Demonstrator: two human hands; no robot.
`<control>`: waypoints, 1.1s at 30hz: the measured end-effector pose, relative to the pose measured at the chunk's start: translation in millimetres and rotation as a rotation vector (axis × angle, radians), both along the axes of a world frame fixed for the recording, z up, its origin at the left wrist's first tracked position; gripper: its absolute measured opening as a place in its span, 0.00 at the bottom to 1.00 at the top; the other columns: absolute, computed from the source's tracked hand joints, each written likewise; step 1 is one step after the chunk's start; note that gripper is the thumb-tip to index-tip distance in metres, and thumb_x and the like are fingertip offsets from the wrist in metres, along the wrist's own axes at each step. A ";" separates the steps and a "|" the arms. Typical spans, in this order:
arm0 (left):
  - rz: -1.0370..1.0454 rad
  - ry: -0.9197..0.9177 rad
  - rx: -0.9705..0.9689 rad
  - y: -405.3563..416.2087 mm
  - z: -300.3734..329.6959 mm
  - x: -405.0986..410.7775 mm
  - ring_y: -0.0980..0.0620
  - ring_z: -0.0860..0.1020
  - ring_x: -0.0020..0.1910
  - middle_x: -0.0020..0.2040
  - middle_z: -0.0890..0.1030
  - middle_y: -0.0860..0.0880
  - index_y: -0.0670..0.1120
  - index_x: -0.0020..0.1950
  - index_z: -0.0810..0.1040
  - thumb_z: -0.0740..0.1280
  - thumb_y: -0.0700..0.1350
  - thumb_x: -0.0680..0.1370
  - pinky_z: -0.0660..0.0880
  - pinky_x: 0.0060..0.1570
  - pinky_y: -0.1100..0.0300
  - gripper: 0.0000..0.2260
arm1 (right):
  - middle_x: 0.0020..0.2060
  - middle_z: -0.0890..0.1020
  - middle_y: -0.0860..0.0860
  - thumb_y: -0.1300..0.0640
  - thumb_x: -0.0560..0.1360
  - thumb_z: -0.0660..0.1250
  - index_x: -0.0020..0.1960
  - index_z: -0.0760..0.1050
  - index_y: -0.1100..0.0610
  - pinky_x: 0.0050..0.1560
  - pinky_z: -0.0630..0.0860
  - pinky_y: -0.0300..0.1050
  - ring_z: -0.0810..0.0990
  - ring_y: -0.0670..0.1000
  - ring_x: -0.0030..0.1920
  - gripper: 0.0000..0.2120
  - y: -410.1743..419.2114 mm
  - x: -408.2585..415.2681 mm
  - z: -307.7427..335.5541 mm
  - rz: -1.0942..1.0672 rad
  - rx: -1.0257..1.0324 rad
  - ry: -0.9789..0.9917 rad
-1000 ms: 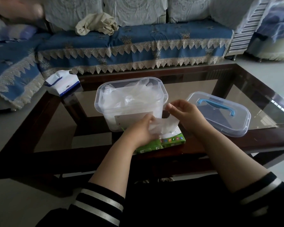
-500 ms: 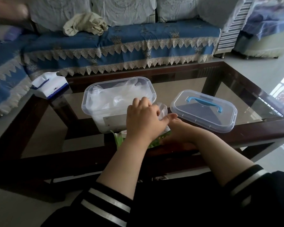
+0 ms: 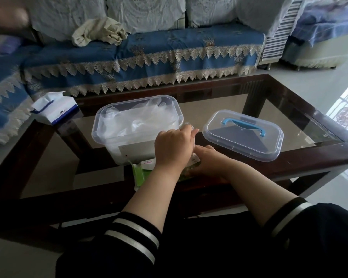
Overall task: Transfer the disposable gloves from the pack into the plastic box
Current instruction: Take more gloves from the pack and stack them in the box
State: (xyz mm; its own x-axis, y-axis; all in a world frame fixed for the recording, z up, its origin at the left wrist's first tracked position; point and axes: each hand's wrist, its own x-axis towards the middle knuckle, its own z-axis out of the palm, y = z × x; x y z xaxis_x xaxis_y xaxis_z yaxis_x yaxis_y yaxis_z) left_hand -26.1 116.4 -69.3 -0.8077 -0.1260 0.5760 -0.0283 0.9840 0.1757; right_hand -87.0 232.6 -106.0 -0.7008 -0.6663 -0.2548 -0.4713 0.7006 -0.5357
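Observation:
The clear plastic box stands open on the glass table, with a loose heap of thin transparent disposable gloves inside. In front of it lies the green glove pack, mostly covered by my hands. My left hand hovers at the box's near right corner, fingers closed on a crumpled clear glove that peeks out past the fingertips. My right hand lies lower, pressed flat on the pack and holding it down on the table.
The box's clear lid with a blue handle lies on the glass to the right. A white and blue tissue pack sits at the table's far left corner. The dark wooden table frame runs along the near edge. A blue sofa stands behind.
My left hand rose from the pack with a glove and moved up to the box's corner. My right hand dropped from the glove onto the pack. The view shifted right.

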 end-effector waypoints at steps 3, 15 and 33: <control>-0.051 -0.004 -0.031 -5.7 3.4 0.7 0.44 0.80 0.26 0.29 0.81 0.45 0.42 0.43 0.81 0.71 0.47 0.77 0.77 0.29 0.57 0.08 | 0.69 0.69 0.47 0.44 0.69 0.74 0.75 0.57 0.47 0.67 0.64 0.57 0.63 0.54 0.68 0.40 -0.7 -1.3 4.3 -0.012 0.021 0.018; -0.206 0.075 0.460 -45.8 82.9 37.1 0.59 0.70 0.23 0.26 0.73 0.54 0.48 0.53 0.82 0.62 0.51 0.81 0.64 0.21 0.68 0.11 | 0.70 0.68 0.45 0.41 0.66 0.75 0.74 0.57 0.45 0.65 0.67 0.55 0.64 0.55 0.68 0.43 4.4 0.3 9.7 -0.040 0.136 0.128; 0.401 0.130 0.792 -161.8 73.0 -5.1 0.44 0.77 0.59 0.63 0.77 0.44 0.49 0.69 0.67 0.57 0.44 0.83 0.73 0.51 0.54 0.13 | 0.52 0.78 0.48 0.50 0.74 0.67 0.59 0.74 0.53 0.44 0.72 0.33 0.76 0.43 0.46 0.15 -1.9 16.9 93.7 -0.426 -0.493 0.538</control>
